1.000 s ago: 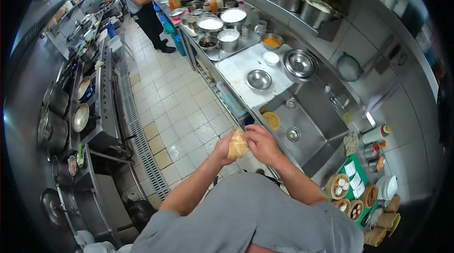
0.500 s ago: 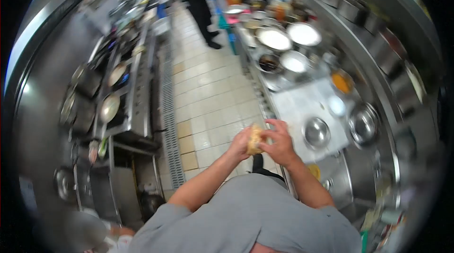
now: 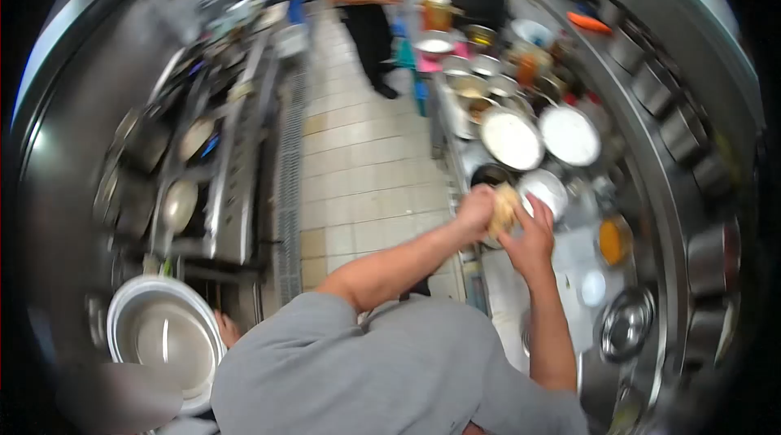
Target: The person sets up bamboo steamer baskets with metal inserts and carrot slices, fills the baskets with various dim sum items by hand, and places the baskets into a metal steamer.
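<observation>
A pale yellow, lumpy piece of food (image 3: 505, 209) is held between my two hands, over the near edge of the right-hand counter; its exact kind I cannot make out. My left hand (image 3: 474, 213) grips its left side. On its right side, my right hand (image 3: 531, 240) presses with the thumb and fingers. Just beyond my hands is a bowl of dark liquid (image 3: 490, 175), partly hidden by them. A white-filled bowl (image 3: 545, 191) sits close by my right fingers. Past these stand two wide round pans of white contents, one on the left (image 3: 511, 139), another on the right (image 3: 569, 135).
At lower left, another person's hand (image 3: 228, 329) touches a large white pot (image 3: 122, 305). A co-worker (image 3: 362, 20) stands farther up the tiled aisle (image 3: 374, 158). The stove (image 3: 232, 183) lines the left side. An orange-filled container (image 3: 614, 241) and steel bowl (image 3: 626, 325) are at right.
My hands have moved right and forward with the food, from over the aisle to the counter's edge. My view has shifted. The large white pot has come into sight at lower left.
</observation>
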Demonstrator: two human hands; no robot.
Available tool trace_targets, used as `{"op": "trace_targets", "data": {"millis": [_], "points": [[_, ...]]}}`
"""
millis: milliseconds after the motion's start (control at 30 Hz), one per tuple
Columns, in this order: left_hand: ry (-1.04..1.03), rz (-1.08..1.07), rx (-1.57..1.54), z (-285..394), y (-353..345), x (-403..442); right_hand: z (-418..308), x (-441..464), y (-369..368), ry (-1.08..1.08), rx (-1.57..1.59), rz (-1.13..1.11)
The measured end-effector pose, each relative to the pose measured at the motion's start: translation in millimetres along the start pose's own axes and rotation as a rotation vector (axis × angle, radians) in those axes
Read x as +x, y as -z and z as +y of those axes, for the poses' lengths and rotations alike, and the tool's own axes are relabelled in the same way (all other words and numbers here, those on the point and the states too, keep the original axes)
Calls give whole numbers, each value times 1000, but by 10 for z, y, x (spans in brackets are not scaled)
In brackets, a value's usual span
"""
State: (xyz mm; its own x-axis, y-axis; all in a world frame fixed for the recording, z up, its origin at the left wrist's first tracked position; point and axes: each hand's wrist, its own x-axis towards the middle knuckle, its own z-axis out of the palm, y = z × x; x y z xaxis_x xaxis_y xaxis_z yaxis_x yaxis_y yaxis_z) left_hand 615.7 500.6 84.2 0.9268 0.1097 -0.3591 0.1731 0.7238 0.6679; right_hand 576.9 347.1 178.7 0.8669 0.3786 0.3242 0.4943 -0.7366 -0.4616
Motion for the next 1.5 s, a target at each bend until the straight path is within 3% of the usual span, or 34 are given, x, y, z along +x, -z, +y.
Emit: {"op": "trace_targets", "data": {"millis": [33,67,100,133,200,233,300,367,400,500,633,767,833,900,967,1033,1133,1200,1267,1300,1333,1367,1400,1433,1467,1500], "points": [[3,-240,139,64,-32,316,120,220,-70,-76,6,18],[36,-283,23,19,-75,641,158,428,-67,-195,59,21],[146,-236,75,190,-300,815,321,629,-102,-213,117,22],[105,-108,80,321,-620,908,431,851,-131,-277,138,55],[232,-397,149,464,-884,1365,588,1260,-131,-336,-2,184],[323,-436,283,647,-1126,1416,732,1421,-147,-385,-21,216],[299,-681,210,468,-1283,2165,980,1689,-181,-480,10,360],[371,-461,123,632,-1651,2252,1350,1880,-240,-547,39,465],[396,-470,14,339,-1496,2824,1602,1939,-330,-543,10,489],[416,-335,-87,556,-1573,2993,1808,2027,-242,-740,142,470],[473,-342,-85,727,-1501,3278,1814,2180,-157,-803,-47,387],[525,-348,-196,693,-1395,3292,2107,2175,-315,-755,-42,280],[496,-390,-324,639,-1345,3222,1999,2026,-340,-613,-118,634],[543,-367,-308,584,-1398,2930,1672,1776,-217,-612,-23,589],[660,-626,-214,405,-1433,2452,1202,1349,-147,-729,746,558],[688,-748,-36,54,-1372,1841,1003,694,-260,-690,1135,708],[815,-987,536,-258,-1276,853,663,-624,-387,-864,1029,1028],[822,-1220,677,-437,-1159,384,314,-1564,-406,-1104,892,1104],[750,-1342,810,-512,-1127,100,-145,-2677,-463,-1370,505,1249],[768,-1348,823,-520,-1133,-15,-276,-3410,-826,-1580,238,1299],[783,-1378,821,-579,-1108,-79,-626,-4029,-1044,-1769,-103,1189],[803,-1407,816,-685,-1159,-56,-909,-4644,-1473,-2010,-236,1097],[815,-1419,801,-759,-1156,-74,-1324,-5220,-2005,-2259,-224,746],[790,-1421,825,-788,-1197,-184,-1742,-5930,-2789,-2314,-81,224],[745,-1406,868,-848,-1235,-269,-2294,-6203,-3251,-2353,147,-36],[670,-1378,931,-941,-1262,-350,-2597,-6366,-3679,-2543,475,-291]]}}
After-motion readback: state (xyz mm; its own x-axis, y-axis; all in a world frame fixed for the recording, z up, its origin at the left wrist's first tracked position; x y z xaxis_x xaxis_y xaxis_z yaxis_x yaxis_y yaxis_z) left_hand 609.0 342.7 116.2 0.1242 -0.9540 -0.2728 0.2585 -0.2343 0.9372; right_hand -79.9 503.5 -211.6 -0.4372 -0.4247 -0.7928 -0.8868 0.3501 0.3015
